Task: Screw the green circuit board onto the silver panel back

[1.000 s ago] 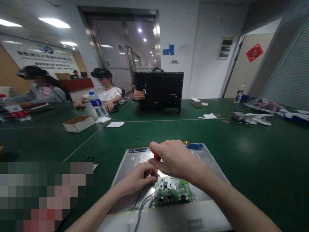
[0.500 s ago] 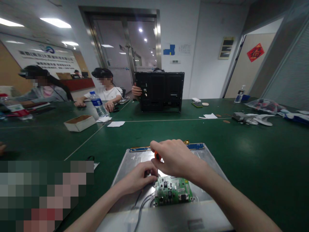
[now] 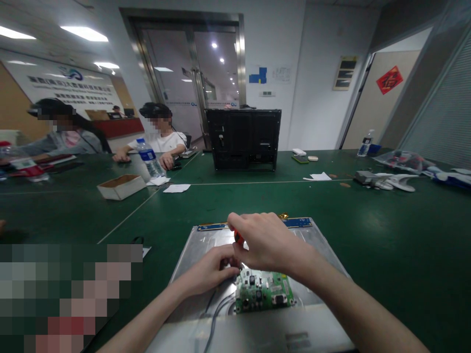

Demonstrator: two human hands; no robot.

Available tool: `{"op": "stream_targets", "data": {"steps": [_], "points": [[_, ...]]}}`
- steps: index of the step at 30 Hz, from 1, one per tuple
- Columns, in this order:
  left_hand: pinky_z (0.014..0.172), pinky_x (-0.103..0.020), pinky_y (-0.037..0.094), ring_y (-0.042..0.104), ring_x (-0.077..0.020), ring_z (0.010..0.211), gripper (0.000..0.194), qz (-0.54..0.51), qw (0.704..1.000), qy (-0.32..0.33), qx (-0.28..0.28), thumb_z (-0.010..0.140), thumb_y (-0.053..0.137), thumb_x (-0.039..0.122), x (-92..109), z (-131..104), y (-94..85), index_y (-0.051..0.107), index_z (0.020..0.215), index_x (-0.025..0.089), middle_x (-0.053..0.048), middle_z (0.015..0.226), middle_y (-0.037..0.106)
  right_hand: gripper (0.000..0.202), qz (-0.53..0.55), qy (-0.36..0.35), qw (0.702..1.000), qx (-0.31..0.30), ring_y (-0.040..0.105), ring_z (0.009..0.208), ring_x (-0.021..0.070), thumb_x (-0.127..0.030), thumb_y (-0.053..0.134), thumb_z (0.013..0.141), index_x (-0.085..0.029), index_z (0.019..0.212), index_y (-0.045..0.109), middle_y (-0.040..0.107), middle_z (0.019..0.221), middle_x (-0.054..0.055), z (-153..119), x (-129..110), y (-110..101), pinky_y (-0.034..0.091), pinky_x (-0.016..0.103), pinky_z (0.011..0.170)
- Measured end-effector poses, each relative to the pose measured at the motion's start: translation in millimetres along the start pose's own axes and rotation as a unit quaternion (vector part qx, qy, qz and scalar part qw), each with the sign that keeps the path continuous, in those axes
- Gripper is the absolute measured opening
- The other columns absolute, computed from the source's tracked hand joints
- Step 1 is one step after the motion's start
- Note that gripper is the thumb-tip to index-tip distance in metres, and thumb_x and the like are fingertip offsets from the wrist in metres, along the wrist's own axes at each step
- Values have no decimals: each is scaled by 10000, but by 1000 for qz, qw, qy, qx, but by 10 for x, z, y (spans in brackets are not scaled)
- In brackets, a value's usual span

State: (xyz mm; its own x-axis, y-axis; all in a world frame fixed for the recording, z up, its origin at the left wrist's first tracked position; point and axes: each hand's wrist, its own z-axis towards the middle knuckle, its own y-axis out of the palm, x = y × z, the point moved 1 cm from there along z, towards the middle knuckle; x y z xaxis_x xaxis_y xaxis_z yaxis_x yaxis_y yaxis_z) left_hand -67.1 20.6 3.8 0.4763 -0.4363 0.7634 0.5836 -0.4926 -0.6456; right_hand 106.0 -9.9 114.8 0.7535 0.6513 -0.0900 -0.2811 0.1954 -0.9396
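Observation:
A silver metal panel (image 3: 312, 294) lies on the green table, with a blue strip board (image 3: 300, 223) along its far edge. On it sits a green circuit board (image 3: 263, 291); grey cables (image 3: 213, 321) run from its left side. My right hand (image 3: 263, 240) is wrapped round an orange-and-black screwdriver handle (image 3: 238, 238) above the board's upper left corner. Close below it, my left hand (image 3: 219, 264) has its fingers pressed together at that corner; what they hold, if anything, is hidden. The screwdriver's tip cannot be made out.
Beyond the panel stands a black monitor housing (image 3: 243, 139). An open box (image 3: 121, 187), a water bottle (image 3: 150, 159) and paper scraps (image 3: 176, 188) lie at the left. White-and-grey tools (image 3: 384, 180) lie at the right. Two people sit at the far left.
The other person's hand at the black housing's left edge is gone from view. My right hand and the screwdriver handle have shifted very slightly left.

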Motion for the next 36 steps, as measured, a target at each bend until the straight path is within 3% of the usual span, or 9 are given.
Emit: {"op": "stream_targets", "data": {"steps": [6, 11, 21, 26, 31, 36], "points": [[681, -261, 447, 549, -165, 724, 86, -10, 1000, -13, -17, 780, 558, 199, -14, -2, 7, 635, 804, 167, -8, 796, 630, 193, -17, 27, 999, -12, 579, 588, 154, -400, 516, 856, -208, 860, 529, 670, 725, 12, 23, 10, 6, 162, 273, 477], [711, -274, 443, 550, -181, 769, 85, -16, 1000, -17, -5, 774, 582, 205, -5, -7, 6, 624, 830, 158, -15, 815, 633, 112, -12, 14, 1000, 3, 559, 566, 143, -250, 511, 800, -195, 898, 501, 669, 753, 9, 21, 4, 5, 155, 278, 462], [618, -234, 402, 503, -153, 696, 77, 2, 1000, -15, -16, 801, 579, 228, -50, -15, 2, 626, 806, 167, 8, 731, 561, 88, -13, 19, 1000, -6, 536, 564, 134, -245, 500, 800, -202, 874, 478, 652, 743, -2, 24, 22, 23, 151, 275, 457], [620, -231, 401, 505, -151, 699, 82, 5, 1000, -13, -20, 801, 584, 232, -59, -13, 5, 637, 821, 172, 8, 744, 570, 96, -6, 19, 1000, -11, 527, 560, 127, -251, 517, 803, -195, 876, 490, 647, 734, 2, 29, 20, 14, 155, 268, 463], [640, -239, 417, 525, -153, 703, 81, -5, 1000, -16, -21, 799, 580, 228, -32, -9, 1, 633, 802, 167, 2, 761, 593, 199, 0, 23, 1000, -15, 540, 564, 140, -400, 530, 848, -203, 863, 512, 654, 712, 0, 39, 33, 19, 168, 259, 465], [698, -266, 436, 539, -173, 756, 87, 8, 1000, -12, -10, 780, 598, 229, -16, -7, -6, 645, 818, 165, -14, 822, 626, 120, 2, 7, 1000, -9, 520, 552, 126, -234, 531, 794, -195, 906, 509, 658, 737, 4, 13, 27, -2, 152, 263, 449]]}}
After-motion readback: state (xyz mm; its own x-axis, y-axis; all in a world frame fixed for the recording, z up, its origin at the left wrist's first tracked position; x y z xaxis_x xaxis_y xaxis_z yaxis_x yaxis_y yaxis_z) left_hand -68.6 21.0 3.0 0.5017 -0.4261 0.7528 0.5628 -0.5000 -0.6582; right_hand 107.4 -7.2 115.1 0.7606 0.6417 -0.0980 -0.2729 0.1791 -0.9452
